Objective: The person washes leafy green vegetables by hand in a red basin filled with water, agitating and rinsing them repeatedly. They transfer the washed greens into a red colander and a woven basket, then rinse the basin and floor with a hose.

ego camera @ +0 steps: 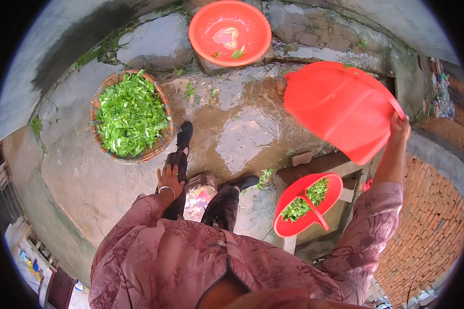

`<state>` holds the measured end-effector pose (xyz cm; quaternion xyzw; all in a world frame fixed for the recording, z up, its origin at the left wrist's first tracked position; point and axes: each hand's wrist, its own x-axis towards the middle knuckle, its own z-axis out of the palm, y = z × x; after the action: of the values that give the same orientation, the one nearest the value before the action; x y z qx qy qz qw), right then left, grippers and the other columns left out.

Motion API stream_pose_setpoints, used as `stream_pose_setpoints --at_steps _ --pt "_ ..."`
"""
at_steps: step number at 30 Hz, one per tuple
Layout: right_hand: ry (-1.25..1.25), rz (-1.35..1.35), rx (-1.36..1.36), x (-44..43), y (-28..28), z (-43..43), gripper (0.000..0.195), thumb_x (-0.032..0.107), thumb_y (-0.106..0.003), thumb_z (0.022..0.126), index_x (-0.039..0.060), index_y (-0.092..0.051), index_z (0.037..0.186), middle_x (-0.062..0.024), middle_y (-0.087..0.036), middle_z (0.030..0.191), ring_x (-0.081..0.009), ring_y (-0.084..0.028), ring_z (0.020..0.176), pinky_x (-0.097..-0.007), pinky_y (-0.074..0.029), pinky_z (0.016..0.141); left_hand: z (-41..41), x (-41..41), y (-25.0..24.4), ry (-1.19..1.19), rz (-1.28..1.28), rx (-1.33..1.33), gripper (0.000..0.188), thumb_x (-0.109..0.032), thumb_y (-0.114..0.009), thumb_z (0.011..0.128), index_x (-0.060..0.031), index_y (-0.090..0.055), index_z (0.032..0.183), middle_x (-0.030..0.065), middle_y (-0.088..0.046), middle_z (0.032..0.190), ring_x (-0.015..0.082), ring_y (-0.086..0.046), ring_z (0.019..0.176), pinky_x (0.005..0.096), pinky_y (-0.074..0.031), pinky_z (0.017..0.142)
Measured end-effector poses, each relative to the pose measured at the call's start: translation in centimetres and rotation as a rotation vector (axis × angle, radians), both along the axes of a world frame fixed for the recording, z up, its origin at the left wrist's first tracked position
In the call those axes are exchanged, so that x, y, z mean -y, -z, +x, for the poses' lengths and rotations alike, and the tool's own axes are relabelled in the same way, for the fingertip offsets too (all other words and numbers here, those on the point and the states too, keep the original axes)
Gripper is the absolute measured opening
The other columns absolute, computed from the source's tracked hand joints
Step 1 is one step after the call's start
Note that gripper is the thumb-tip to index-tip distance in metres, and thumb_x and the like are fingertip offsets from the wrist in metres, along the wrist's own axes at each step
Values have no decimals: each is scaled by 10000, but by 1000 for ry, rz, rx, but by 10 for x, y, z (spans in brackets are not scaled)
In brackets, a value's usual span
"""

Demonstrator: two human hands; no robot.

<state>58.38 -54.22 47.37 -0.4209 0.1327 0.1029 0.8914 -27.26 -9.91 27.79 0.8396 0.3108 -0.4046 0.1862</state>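
My right hand grips the rim of a large red plastic basin, which is tipped on its side with its outer wall towards me. Bits of green leaf cling to that basin. With fingers spread, my left hand rests on my left leg and holds nothing. Beyond it stands a round woven basket heaped with chopped leafy greens. A red handled basket with more chopped greens stands on the right, below the tipped basin.
A second red basin, holding a few leaves, sits by the far wall. Wet concrete with scattered leaves spreads before me. A patterned container is between my legs. A loose brick lies near the handled basket; stacked bricks stand to the right.
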Motion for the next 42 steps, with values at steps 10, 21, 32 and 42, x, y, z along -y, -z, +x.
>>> stream_pose_setpoints --at_steps 10,21,32,42 --pt "317 176 -354 -63 68 -289 345 5 -677 779 -49 -514 1078 -156 -550 1005 -277 -579 913 -426 -548 879 -12 -1 -18 -66 41 -29 730 -410 -627 840 -78 -347 1427 164 -348 1455 320 -276 1393 520 -138 1145" --pt "263 54 -1084 -227 380 -547 307 191 -426 978 -1 -542 1187 -165 -580 1205 -382 -513 1139 -591 -445 954 -14 -13 -14 -78 -34 -44 686 -421 -617 843 -96 -375 1396 143 -373 1443 300 -328 1361 507 -176 1141" --pt "-484 -450 -869 -325 346 -558 356 172 -457 980 -41 -391 1257 -234 -601 1069 -348 -629 912 -424 -563 802 -16 -43 -9 -187 -97 30 657 -376 -650 825 -77 -407 1357 149 -407 1406 322 -368 1332 497 -176 1139" --pt "-1089 -775 -156 -485 272 -555 261 24 -541 902 25 -571 1161 -76 -623 952 -181 -638 848 -280 -529 647 -10 -60 5 -277 -135 101 588 -337 -661 813 -95 -451 1306 131 -468 1330 298 -408 1291 483 -217 1116"
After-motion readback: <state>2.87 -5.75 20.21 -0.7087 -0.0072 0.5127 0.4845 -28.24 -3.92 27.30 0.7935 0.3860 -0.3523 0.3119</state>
